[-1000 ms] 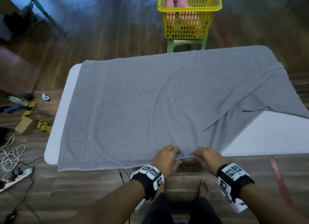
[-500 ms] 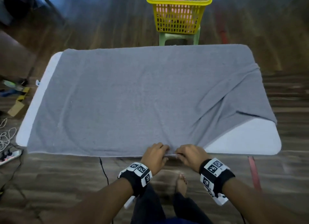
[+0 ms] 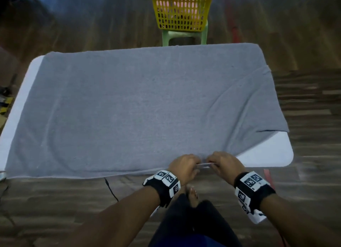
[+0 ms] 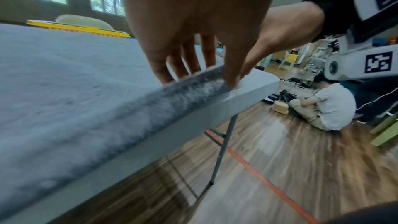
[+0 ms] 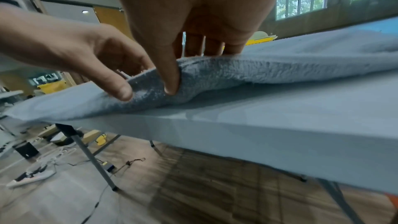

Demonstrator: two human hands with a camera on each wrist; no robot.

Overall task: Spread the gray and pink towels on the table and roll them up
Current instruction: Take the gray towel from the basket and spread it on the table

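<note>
The gray towel [image 3: 132,106] lies spread over most of the white table [image 3: 273,152], creased toward its right end, where the near right corner of the table shows bare. My left hand [image 3: 184,165] and right hand [image 3: 224,163] sit side by side at the towel's near edge, each pinching the hem between thumb and fingers. The left wrist view shows my thumb [image 4: 231,74] under the gray towel's edge [image 4: 183,91] and fingers on top. In the right wrist view my thumb [image 5: 170,81] presses into the lifted towel fold [image 5: 226,74]. Pink towel [image 3: 177,5] rests in the yellow basket.
The yellow basket [image 3: 181,10] stands on a green stool [image 3: 184,37] beyond the table's far edge. Cables and small items lie on the wooden floor at left. A person [image 4: 323,106] sits on the floor to the right. An orange tape line [image 4: 258,176] crosses the floor.
The view has shifted so the table sits further left in frame. Both hands stay pinched on the near hem, a little further apart, with the towel's right end drawn nearer the table edge.
</note>
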